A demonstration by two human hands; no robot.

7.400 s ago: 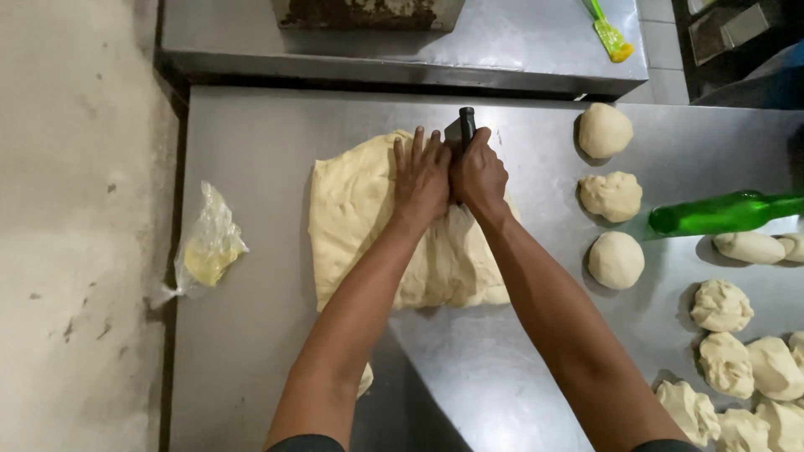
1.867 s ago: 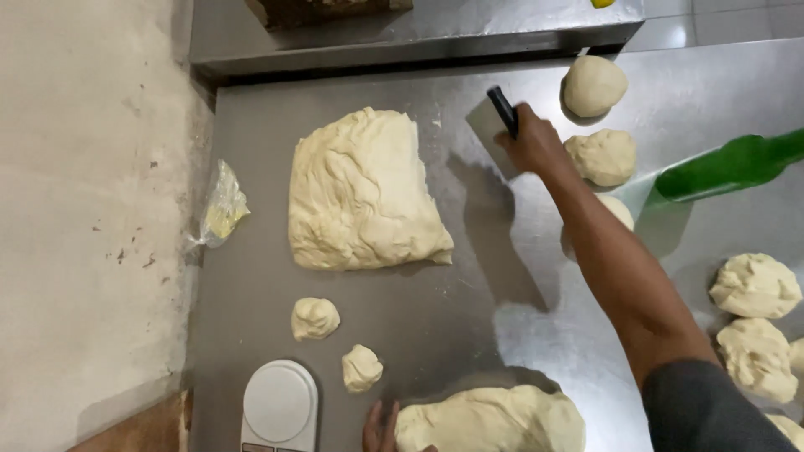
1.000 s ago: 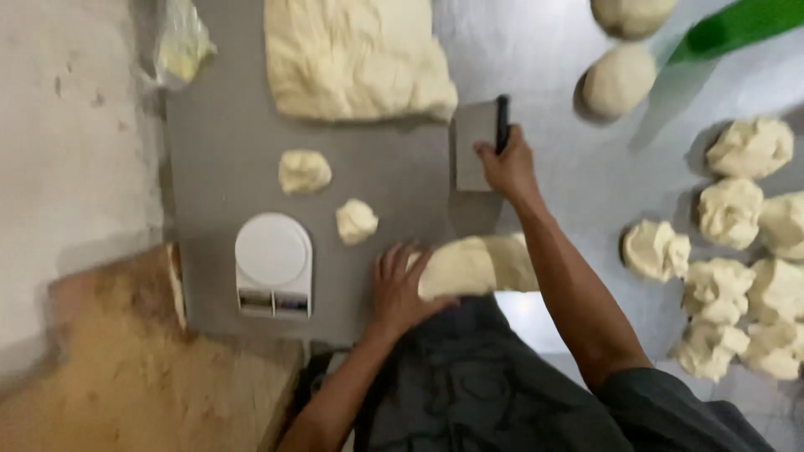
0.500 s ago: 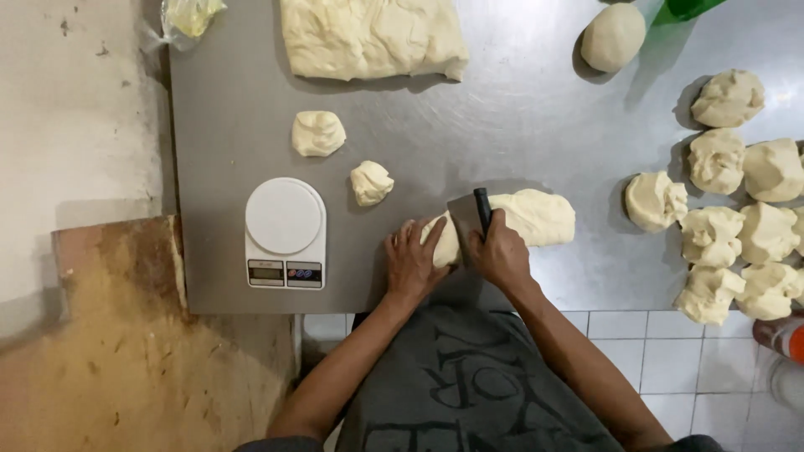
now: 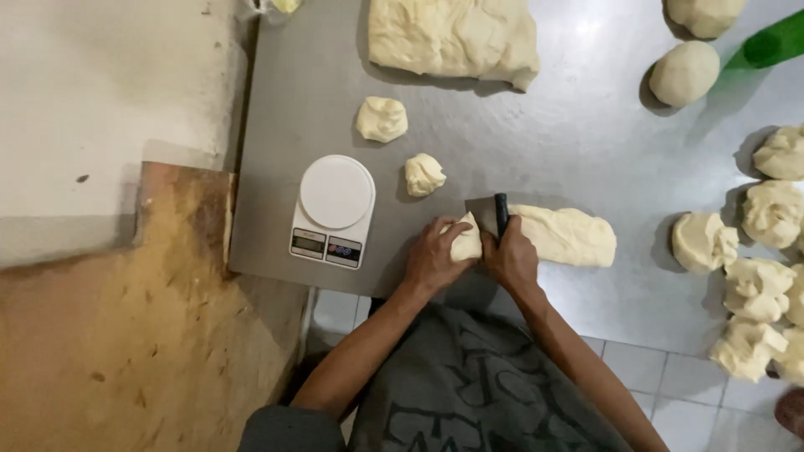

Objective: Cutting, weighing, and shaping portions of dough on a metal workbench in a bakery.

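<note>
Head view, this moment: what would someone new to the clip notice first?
Both hands meet at the near edge of the steel table: the left hand grips the end of a dough log while the right hand presses a dough scraper down into it. A white kitchen scale sits just left of them, a big dough slab lies at the far edge, and portioned dough lumps crowd the right side.

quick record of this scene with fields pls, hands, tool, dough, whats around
surface: steel table
left hand: on the small end piece of dough
right hand: grips a bench scraper, blade down in the dough log
scale: white, left of the hands, nothing on its pan
small lumps: two, above the scale
large slab: far edge
portioned pieces: clustered at right
green bottle: top right
</note>
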